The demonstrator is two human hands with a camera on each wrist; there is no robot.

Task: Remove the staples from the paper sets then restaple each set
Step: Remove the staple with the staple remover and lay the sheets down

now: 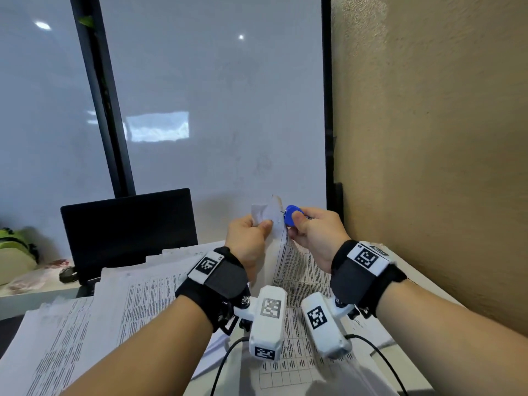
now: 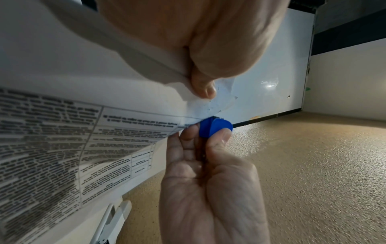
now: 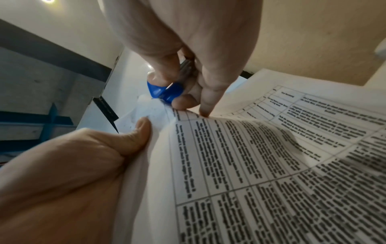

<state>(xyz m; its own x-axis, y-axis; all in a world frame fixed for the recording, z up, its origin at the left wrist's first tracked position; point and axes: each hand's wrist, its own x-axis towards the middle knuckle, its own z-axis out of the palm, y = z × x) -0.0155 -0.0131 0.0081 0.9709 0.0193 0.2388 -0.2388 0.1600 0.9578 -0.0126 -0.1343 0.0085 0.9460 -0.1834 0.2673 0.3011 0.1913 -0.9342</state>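
Monitor (image 1: 128, 230) at far left behind printed sheets (image 1: 85, 324) spread on the tabletop. Left hand (image 1: 248, 238), grip pinching the raised corner of a paper set (image 1: 271, 215); right hand (image 1: 314, 232), grip squeezing a blue staple remover (image 1: 292, 215) against that corner.

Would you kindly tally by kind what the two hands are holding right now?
Paper sets: 1, its corner pinched by the left hand (paper set)
Blue staple removers: 1, gripped by the right hand at that corner (staple remover)
Total: 2
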